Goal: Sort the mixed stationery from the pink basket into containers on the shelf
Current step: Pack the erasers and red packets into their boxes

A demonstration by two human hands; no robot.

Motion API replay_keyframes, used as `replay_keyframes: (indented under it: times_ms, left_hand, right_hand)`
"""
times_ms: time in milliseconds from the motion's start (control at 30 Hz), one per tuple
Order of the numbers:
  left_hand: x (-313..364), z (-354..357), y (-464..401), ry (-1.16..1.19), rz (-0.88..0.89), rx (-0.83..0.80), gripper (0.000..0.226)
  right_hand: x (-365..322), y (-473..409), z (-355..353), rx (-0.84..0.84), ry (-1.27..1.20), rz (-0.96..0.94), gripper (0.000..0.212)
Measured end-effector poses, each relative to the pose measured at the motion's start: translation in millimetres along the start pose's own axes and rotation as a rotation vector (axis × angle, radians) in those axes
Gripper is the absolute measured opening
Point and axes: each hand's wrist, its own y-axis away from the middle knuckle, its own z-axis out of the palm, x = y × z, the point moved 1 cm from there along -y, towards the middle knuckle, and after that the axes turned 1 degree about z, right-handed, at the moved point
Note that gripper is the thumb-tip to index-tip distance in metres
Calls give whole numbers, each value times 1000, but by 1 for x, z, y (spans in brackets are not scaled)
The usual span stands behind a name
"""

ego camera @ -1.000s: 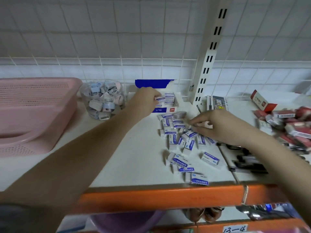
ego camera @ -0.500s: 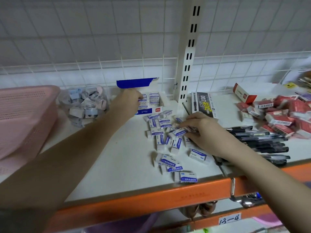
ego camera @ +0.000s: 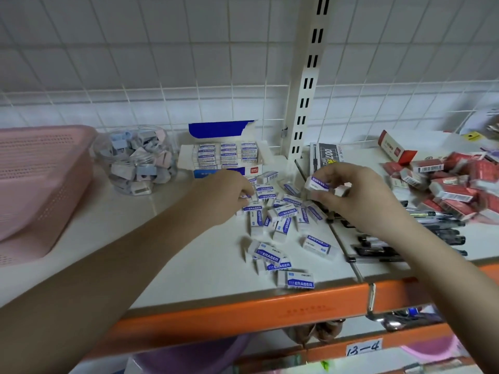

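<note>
right hand (ego camera: 359,201): fingers pinching an eraser (ego camera: 318,184), frame centre-right; left hand (ego camera: 225,197): fingers curled into eraser pile (ego camera: 278,214), grip unclear; eraser box (ego camera: 226,157) behind

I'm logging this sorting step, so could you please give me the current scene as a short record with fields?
left hand: left hand reaches into the loose erasers, fingers curled on one
right hand: right hand pinches a held eraser above the pile
eraser box: open, rows of erasers inside, behind the pile
pink basket: far left on the shelf
clear jar: between basket and box
black pens: right of the pile
red boxes: heaped far right
</note>
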Motion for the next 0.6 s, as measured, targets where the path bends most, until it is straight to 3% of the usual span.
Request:
replay_keyframes:
  times_ms: [167,400,500,600]
  left_hand:
    - [1,7,6,27,-13,-3,25]
    - [4,8,21,30,59,-118,48]
    - [5,8,23,98,4,-46,38]
    - [3,8,31,144,-49,24,32]
  right_hand:
    - [-12,-22,6,-3,-107,-74,38]
    - [-28,-68,32,-5,-289,-3,16]
    - [-31,-89,43,-33,-243,-14,20]
    - [-33,-104,54,-117,-205,-25,8]
